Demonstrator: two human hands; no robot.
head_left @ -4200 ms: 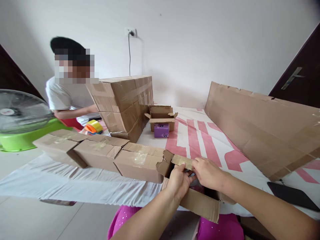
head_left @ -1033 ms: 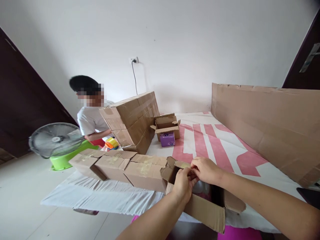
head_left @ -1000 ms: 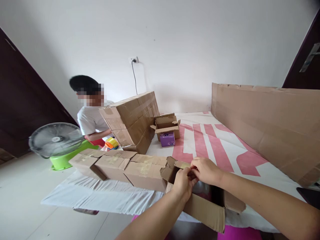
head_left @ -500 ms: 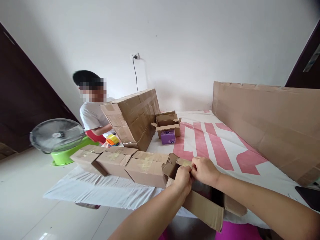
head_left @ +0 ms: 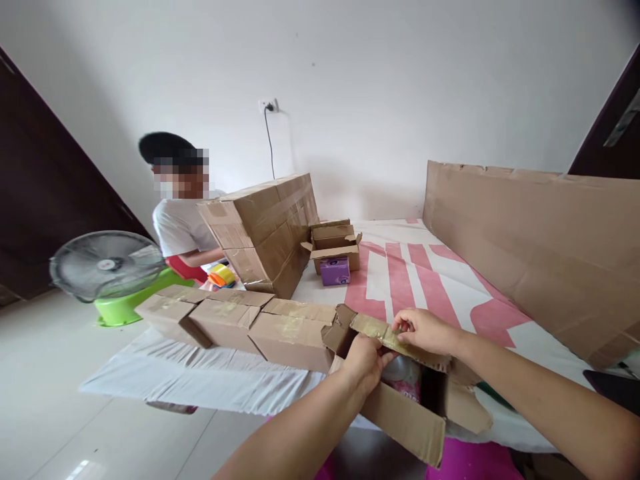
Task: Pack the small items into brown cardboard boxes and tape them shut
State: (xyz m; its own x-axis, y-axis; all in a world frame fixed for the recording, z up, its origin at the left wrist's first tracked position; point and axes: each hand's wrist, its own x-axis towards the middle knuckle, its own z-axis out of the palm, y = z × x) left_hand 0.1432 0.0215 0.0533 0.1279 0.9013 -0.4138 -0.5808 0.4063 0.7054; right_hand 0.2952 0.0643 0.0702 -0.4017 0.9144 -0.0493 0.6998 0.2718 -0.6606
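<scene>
An opened cardboard box (head_left: 407, 423) lies in front of me, its flaps spread. Inside it, a clear plastic item and a pink printed package (head_left: 407, 389) show in part. My left hand (head_left: 364, 365) is closed on the edge of the box's far flap, fingertips tucked under it. Yellowish tape (head_left: 373, 326) runs along this flap. My right hand (head_left: 425, 331) is over the same flap to the right, its fingers curled in a pinch at the taped surface. Whatever lies between those fingertips is too small to make out.
Several closed cardboard boxes (head_left: 293, 337) line up to the left. Beyond stand a stack of boxes (head_left: 273, 233), a small open carton (head_left: 333, 247) and a purple box (head_left: 335, 272). A cardboard panel (head_left: 530, 247) stands right. A fan (head_left: 107, 265) and a seated person (head_left: 183, 223) are left.
My right hand has moved right along the flap, away from my left hand, uncovering more tape. The box's contents show more now. My left hand stays at the flap.
</scene>
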